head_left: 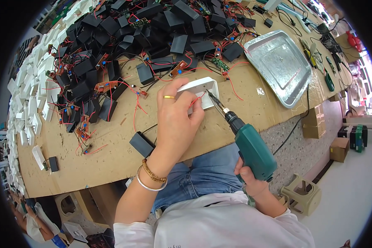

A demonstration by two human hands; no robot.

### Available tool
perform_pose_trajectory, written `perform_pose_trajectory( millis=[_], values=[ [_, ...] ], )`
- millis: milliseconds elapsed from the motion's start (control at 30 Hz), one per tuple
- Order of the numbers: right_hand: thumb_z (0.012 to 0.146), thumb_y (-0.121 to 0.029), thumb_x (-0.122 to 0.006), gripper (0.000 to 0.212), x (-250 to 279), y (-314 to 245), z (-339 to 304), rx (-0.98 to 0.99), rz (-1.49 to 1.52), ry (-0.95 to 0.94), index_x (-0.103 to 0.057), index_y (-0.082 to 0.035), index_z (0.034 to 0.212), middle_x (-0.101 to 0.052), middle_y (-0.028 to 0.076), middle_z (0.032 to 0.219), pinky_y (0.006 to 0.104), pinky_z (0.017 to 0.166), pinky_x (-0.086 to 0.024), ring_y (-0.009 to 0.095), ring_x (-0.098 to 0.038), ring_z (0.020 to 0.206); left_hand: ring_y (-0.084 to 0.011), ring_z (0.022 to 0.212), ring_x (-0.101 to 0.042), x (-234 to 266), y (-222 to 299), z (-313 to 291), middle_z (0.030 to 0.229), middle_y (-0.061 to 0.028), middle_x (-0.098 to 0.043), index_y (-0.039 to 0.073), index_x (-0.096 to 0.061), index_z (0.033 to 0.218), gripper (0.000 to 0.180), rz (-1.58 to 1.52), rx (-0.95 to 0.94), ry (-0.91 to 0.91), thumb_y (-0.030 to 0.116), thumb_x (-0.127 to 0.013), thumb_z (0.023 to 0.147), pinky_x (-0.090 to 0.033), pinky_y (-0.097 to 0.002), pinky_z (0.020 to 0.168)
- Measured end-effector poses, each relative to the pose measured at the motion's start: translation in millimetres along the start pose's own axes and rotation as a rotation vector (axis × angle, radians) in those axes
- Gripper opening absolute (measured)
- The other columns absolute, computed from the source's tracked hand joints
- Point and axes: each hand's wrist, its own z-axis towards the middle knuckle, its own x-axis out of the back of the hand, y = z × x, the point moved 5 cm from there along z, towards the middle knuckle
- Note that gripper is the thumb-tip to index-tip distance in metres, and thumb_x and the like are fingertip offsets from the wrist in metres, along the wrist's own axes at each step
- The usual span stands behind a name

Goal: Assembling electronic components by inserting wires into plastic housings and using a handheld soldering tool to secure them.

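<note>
My left hand (175, 111), with a gold ring, is closed on a white plastic case (212, 85) at the table's near edge. Its thumb and fingertips pinch a thin red wire (200, 98) inside the case. My right hand (251, 178) is wrapped round the handle of a green soldering gun (255, 152). The gun's dark tip reaches into the case, close to the wire end; whether they touch I cannot tell. Beside my left wrist lies a black box (142, 144) with a black cable running toward the case.
Black boxes (144, 39) and brown circuit boards (107, 86) with red wires are heaped at the back. White cases (29, 99) pile up at far left. A metal tray (283, 70) sits at right, pliers (310, 56) beyond it. A black cord (292, 131) hangs off the edge.
</note>
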Motion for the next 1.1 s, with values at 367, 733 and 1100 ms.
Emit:
perform_pose_trajectory(
  millis=[367, 733, 1100],
  values=[
    [0.081, -0.022, -0.073, 0.023, -1.1, -3.9, 0.8, -0.042, 0.037, 0.016, -0.062, -0.001, 0.083, -0.058, 0.001, 0.070, 0.0249, 0.056, -0.043, 0.010, -0.051, 0.060, -0.0307, 0.106, -0.049, -0.4, -0.7, -0.7, 0.119, -0.0130, -0.052, 0.002, -0.062, 0.077, 0.006, 0.046, -0.024, -0.033, 0.003, -0.066, 0.073, -0.052, -0.0347, 0.078],
    [0.082, -0.021, -0.073, 0.023, -2.2, -6.1, 1.9, -0.031, 0.017, 0.028, -0.061, -0.001, 0.082, -0.058, 0.002, 0.070, 0.0252, 0.056, -0.043, 0.010, -0.052, 0.060, -0.0311, 0.108, -0.049, -0.5, -2.2, -0.6, 0.119, -0.0128, -0.052, 0.002, -0.063, 0.078, 0.007, 0.045, -0.026, -0.037, 0.003, -0.067, 0.073, -0.052, -0.0350, 0.078],
    [0.081, -0.020, -0.073, 0.023, -4.1, -6.5, 2.2, -0.056, 0.058, -0.004, -0.061, -0.001, 0.082, -0.058, 0.002, 0.070, 0.0248, 0.055, -0.042, 0.010, -0.051, 0.061, -0.0355, 0.105, -0.049, 0.6, -0.6, -0.3, 0.115, -0.0166, -0.054, 0.001, -0.064, 0.075, 0.007, 0.008, -0.034, -0.019, 0.002, -0.066, 0.069, -0.045, -0.0411, 0.087]
  ],
)
